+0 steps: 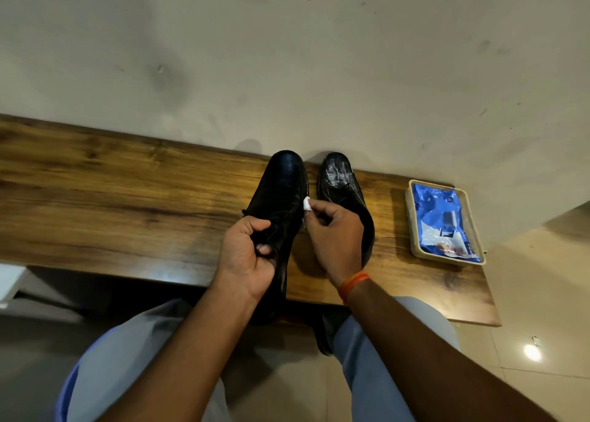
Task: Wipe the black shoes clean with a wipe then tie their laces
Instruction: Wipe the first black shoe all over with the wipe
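Two black shoes stand side by side on a wooden table (111, 182), toes toward the wall. The left shoe (282, 182) looks glossy; my left hand (245, 255) grips it at the laces and collar. The right shoe (338, 179) has whitish streaks on its toe. My right hand (332, 233) pinches a small white wipe (307, 203) against the left shoe's right side, and covers part of the right shoe. The rear of both shoes is hidden behind my hands.
A clear plastic tray (412, 223) holding a blue pack of wipes (443, 223) sits at the table's right end. A wall rises right behind the shoes. My knees are under the table's near edge, over a tiled floor.
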